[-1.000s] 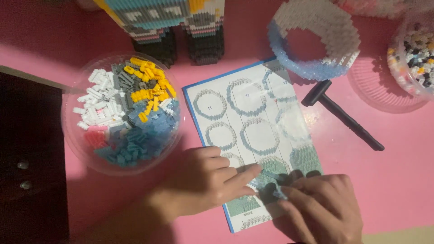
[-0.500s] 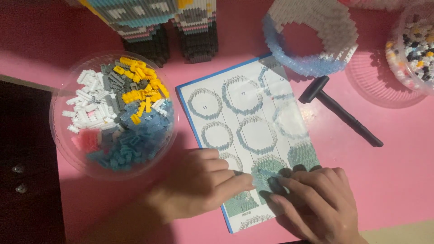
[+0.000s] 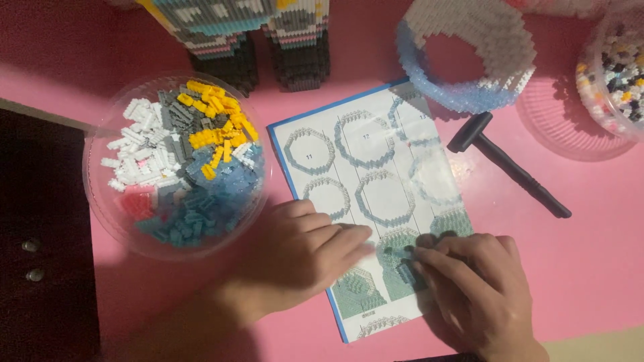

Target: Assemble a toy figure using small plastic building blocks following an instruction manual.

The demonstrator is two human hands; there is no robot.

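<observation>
- Both hands rest on the lower half of an instruction sheet (image 3: 376,201) that lies flat near the middle of the pink table (image 3: 590,268), its blue border running down its left side.
- The left hand (image 3: 302,251) lies palm down on the sheet's lower left edge, fingers stretched toward the right; it presses flat and grips nothing.
- The right hand (image 3: 479,288) sits on the sheet's lower right corner, fingers curled down onto a small dark piece (image 3: 404,271) on the paper. Whether the fingers pinch the piece or only press on it cannot be told.
- The fingertips of the two hands nearly meet over the printed ring drawings.
- A clear round bowl (image 3: 100,201) of small building bricks, white, grey, yellow, blue and pink, stands just beside the sheet toward the table's left edge.
- A black hammer-shaped tool (image 3: 510,164) lies just right of the sheet.
- A ring built of white and pale blue bricks (image 3: 469,94) touches the sheet's top right corner.
- A brick figure's dark legs (image 3: 268,53) stand at the far edge.
- Another clear bowl of mixed bricks (image 3: 620,74) sits at the far right corner.
</observation>
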